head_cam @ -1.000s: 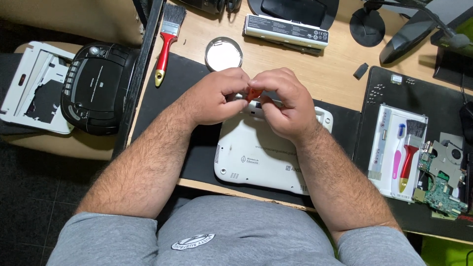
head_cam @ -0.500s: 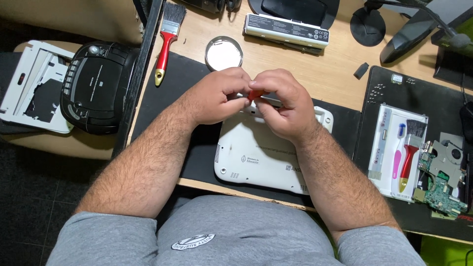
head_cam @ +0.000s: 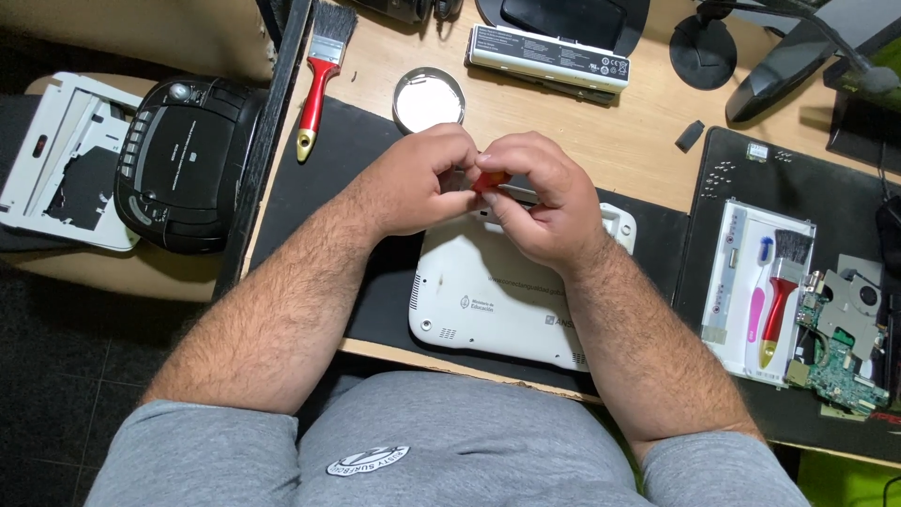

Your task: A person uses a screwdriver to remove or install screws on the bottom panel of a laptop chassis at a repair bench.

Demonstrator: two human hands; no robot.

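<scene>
**Small red piece pinched between both hands above a white netbook**

A small red object (head_cam: 490,180) is held between the fingertips of the left hand (head_cam: 419,183) and the right hand (head_cam: 544,199), both grips pressed together on it; what kind of object it is cannot be told. The hands are raised over the rear edge of a white netbook (head_cam: 497,300), which lies closed on a black mat (head_cam: 319,178) on the wooden table (head_cam: 601,122). A round metal tin (head_cam: 428,99) is seen just beyond the hands, a red-handled brush (head_cam: 319,80) to its left, and a long laptop battery (head_cam: 549,56) farther back. A black portable stereo (head_cam: 183,164) sits off the table's left edge. At the right, a white tray (head_cam: 732,272) holds a second brush and a pink tool, beside a green circuit board (head_cam: 840,366).
</scene>
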